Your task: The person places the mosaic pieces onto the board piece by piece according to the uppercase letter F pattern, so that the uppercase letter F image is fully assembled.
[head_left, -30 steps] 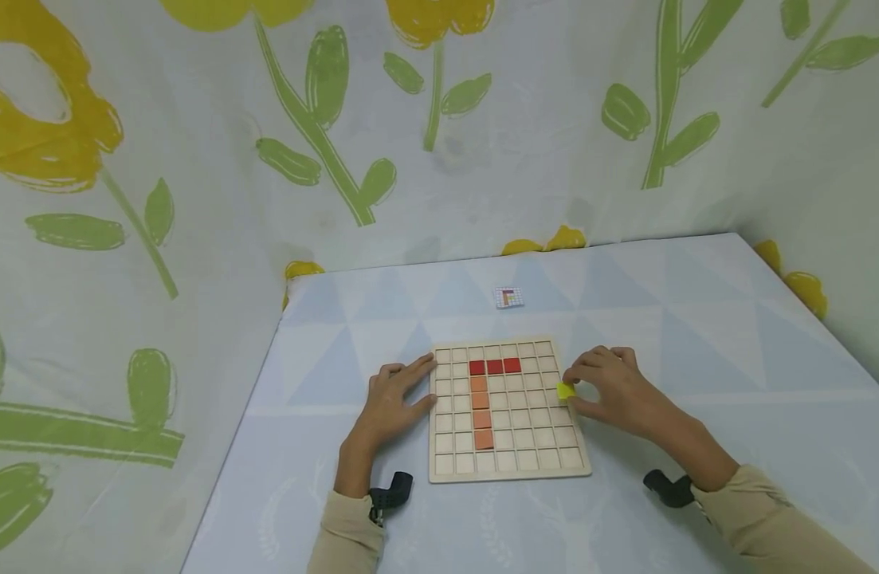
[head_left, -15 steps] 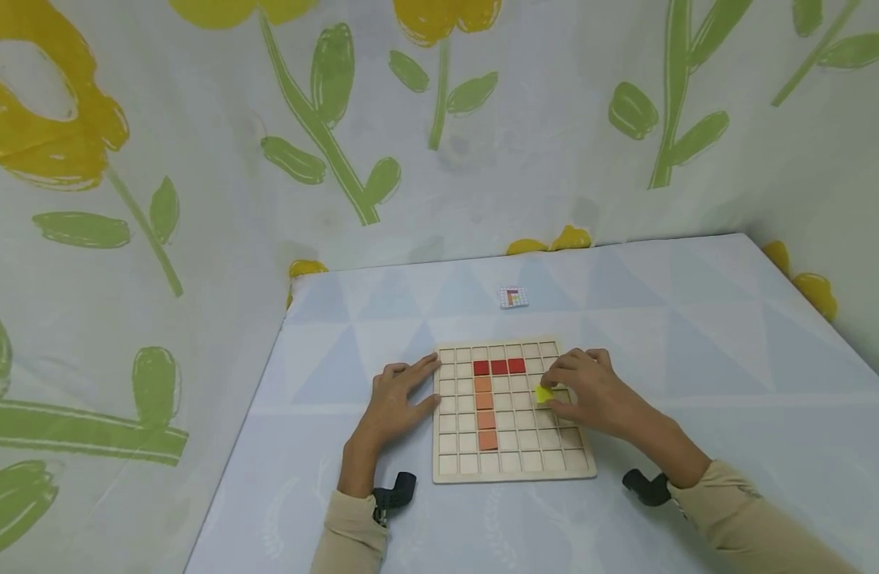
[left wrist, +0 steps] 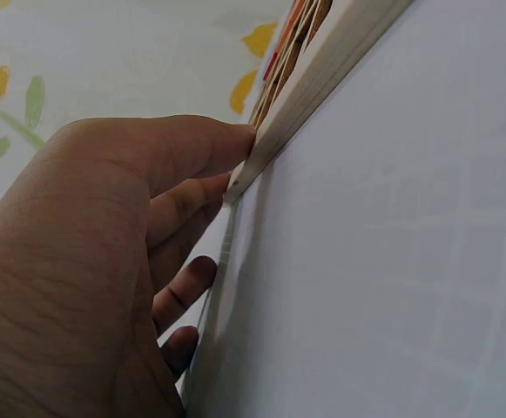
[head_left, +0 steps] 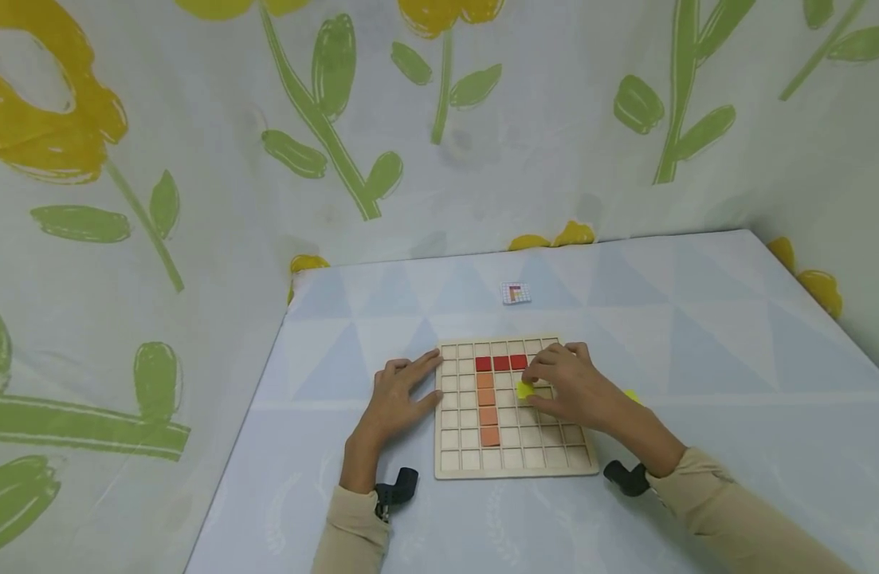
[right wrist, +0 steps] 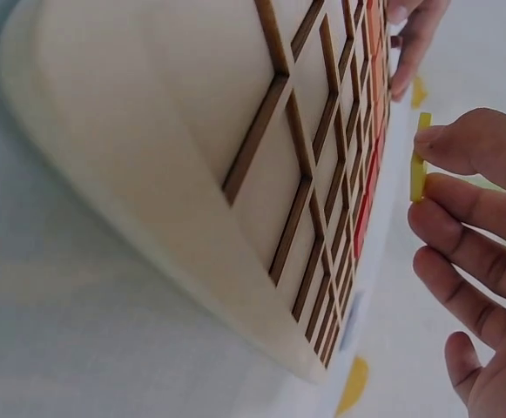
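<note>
A square wooden grid board [head_left: 469, 461] lies on the table, a row of red tiles [head_left: 500, 363] set in it and a column of orange tiles [head_left: 488, 415] below. Between thumb and fingers, my right hand [head_left: 571, 388] pinches a yellow square tile [head_left: 524, 390] over the board, right of the orange column. The right wrist view shows this tile [right wrist: 418, 174] on edge, apart from the grid. With fingers spread, my left hand [head_left: 396, 404] touches the board's left edge; in the left wrist view its thumb and fingertips [left wrist: 242, 139] rest against the wooden side.
A small card [head_left: 516, 293] printed with a coloured grid pattern lies beyond the board. Another yellow piece [head_left: 631, 395] shows partly behind my right wrist. Flower-printed cloth [head_left: 217, 159] rises behind and beside the table.
My right hand has carried the yellow tile left, from the board's right edge to near its middle. A yellow piece has come into view behind that wrist. My left hand stays at the edge.
</note>
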Available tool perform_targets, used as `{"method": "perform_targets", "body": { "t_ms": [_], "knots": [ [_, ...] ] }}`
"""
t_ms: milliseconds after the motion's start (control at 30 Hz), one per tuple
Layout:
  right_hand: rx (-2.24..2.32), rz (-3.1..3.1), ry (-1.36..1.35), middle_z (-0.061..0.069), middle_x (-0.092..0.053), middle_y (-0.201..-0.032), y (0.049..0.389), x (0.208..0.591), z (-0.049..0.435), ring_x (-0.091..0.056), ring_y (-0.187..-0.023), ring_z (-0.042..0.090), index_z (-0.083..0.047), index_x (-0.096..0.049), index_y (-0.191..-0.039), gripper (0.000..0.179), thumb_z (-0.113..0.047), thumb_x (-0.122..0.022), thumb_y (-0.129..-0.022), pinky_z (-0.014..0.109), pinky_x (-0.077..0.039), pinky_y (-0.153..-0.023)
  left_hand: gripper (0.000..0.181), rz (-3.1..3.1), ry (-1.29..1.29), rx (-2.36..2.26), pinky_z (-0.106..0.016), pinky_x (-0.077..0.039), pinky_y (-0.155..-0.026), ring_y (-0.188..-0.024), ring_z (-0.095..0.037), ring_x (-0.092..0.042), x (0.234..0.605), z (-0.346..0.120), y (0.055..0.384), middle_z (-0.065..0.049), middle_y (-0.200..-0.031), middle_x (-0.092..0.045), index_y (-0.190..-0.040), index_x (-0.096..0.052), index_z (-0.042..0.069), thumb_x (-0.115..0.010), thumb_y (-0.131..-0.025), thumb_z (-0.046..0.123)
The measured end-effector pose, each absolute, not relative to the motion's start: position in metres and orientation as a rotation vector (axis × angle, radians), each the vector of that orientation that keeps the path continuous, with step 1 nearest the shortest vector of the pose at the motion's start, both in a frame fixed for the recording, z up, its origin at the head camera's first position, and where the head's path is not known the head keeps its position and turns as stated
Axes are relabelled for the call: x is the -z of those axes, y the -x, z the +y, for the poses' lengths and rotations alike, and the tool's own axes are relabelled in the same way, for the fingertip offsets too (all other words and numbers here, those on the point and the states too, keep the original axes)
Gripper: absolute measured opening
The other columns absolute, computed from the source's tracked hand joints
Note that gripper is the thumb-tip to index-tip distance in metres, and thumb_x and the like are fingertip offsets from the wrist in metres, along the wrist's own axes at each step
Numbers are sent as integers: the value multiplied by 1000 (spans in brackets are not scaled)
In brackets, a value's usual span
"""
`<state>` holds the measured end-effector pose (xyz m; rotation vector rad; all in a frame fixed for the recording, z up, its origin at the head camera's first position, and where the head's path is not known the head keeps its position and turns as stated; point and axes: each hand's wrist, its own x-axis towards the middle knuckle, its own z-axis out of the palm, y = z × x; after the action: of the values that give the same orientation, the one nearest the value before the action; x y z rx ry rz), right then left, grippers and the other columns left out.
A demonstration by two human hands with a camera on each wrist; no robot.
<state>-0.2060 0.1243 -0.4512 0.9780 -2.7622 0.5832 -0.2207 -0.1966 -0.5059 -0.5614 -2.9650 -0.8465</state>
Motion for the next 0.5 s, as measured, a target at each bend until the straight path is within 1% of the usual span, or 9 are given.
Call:
{"method": "perform_targets", "body": {
  "t_ms": [233, 500],
  "knots": [
    [-560, -2803, -975, -4, -67, -97, 208, 450, 114, -56, -98, 20, -16, -76, -95, 21, -24, -86, -78, 52, -33, -92, 60, -2962, 562, 843, -49, -27, -102, -128, -28, -40, 505, -196, 221, 19, -155, -39, -150, -49, 30, -62, -93, 40],
    [-537, -2806, -995, -3, -68, -97, 210, 451, 106, -56, -100, 21, -15, -77, -95, 20, -23, -86, -78, 50, -33, -89, 59, -2973, 566, 842, -49, -26, -101, -129, -28, -39, 506, -196, 222, 19, -155, -38, -151, -48, 29, -62, -94, 40]
  ]
}}
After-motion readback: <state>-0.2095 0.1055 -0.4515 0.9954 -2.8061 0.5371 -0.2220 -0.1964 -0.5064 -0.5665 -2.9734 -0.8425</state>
